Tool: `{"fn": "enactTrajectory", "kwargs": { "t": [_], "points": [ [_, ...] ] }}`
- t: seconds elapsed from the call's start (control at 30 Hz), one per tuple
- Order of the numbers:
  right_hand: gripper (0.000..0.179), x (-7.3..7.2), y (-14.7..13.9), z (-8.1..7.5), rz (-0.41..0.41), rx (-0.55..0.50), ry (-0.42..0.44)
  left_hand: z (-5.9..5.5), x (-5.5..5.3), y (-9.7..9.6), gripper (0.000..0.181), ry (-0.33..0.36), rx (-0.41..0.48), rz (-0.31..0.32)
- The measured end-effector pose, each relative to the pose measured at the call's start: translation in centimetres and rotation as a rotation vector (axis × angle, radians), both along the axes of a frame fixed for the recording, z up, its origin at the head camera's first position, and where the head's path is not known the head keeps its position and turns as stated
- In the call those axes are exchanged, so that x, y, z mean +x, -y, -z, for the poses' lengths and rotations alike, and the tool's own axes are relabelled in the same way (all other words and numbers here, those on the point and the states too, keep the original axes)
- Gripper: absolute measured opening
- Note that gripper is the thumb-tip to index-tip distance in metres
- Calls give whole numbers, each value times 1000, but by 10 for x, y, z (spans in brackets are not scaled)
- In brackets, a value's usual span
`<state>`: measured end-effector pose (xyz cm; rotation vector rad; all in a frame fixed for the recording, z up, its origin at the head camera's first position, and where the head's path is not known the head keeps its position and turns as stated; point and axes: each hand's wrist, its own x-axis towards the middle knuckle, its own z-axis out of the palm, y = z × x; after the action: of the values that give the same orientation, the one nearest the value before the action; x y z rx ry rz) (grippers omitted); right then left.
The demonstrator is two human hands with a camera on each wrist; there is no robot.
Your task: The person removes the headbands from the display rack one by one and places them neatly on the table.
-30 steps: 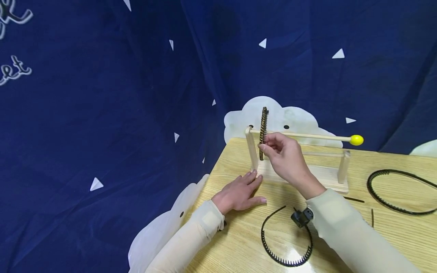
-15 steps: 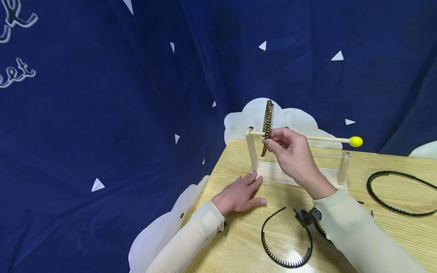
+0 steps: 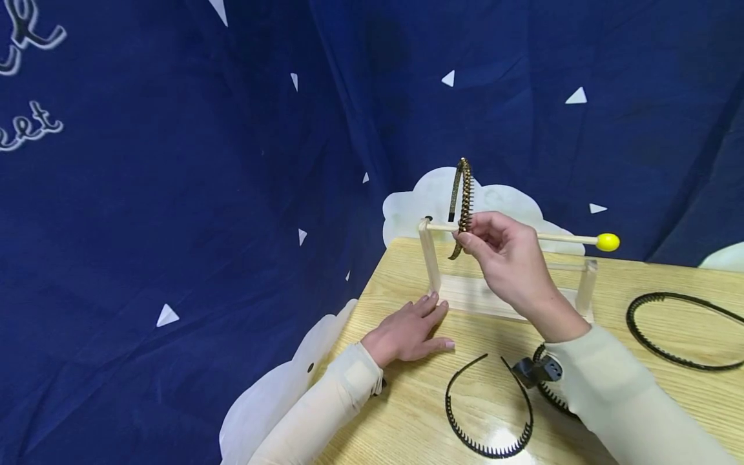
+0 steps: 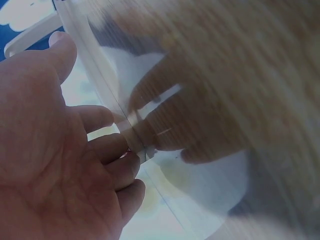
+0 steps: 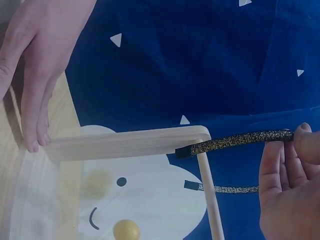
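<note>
In the head view my right hand [image 3: 514,265] pinches a toothed gold-and-black headband [image 3: 467,194] between thumb and fingers. It is held upright at the upper rod [image 3: 566,238] of a wooden rack [image 3: 429,258], near the left post. From the right wrist view, one leg of the headband [image 5: 235,142] passes in front of the rod [image 5: 214,210] and the other behind it. My left hand [image 3: 407,328] lies on the table with straight fingers, its fingertips at the left end of the rack's base [image 3: 482,297]. The left wrist view shows the left palm [image 4: 55,155] with relaxed fingers.
A black toothed headband [image 3: 489,454] lies at the table's front. Another black headband [image 3: 555,399] is partly hidden by the right sleeve, and a third black headband [image 3: 645,345] lies at right. A yellow ball [image 3: 608,242] tips the upper rod. Blue cloth [image 3: 232,161] hangs behind.
The right hand has risen and shifted right along the rod with the headband, which has turned so that both its legs show. The left hand has stayed in place.
</note>
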<state>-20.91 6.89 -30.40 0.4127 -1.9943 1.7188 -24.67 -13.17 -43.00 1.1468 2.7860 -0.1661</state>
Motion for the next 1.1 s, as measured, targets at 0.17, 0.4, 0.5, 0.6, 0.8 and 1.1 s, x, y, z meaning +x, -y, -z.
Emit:
{"fn": "enactTrajectory", "kwargs": {
  "t": [0.17, 0.4, 0.5, 0.6, 0.8, 1.1],
  "points": [
    [11, 9, -1, -9, 0, 8, -10, 0, 0, 0, 83, -1, 2, -1],
    [8, 30, -1, -30, -5, 26, -38, 1, 0, 0, 83, -2, 4, -1],
    [8, 34, -4, -31, -6, 47, -55, 0, 0, -1, 83, -4, 6, 3],
    [7, 39, -6, -33, -10, 68, -64, 0, 0, -1, 82, 0, 4, -1],
    [7, 37, -12, -26, -19, 107, -83, -2, 1, -2, 82, 2, 4, 0],
    [12, 41, -23, -15, -15, 173, -122, -1, 1, -2, 82, 4, -6, -8]
  ]
}}
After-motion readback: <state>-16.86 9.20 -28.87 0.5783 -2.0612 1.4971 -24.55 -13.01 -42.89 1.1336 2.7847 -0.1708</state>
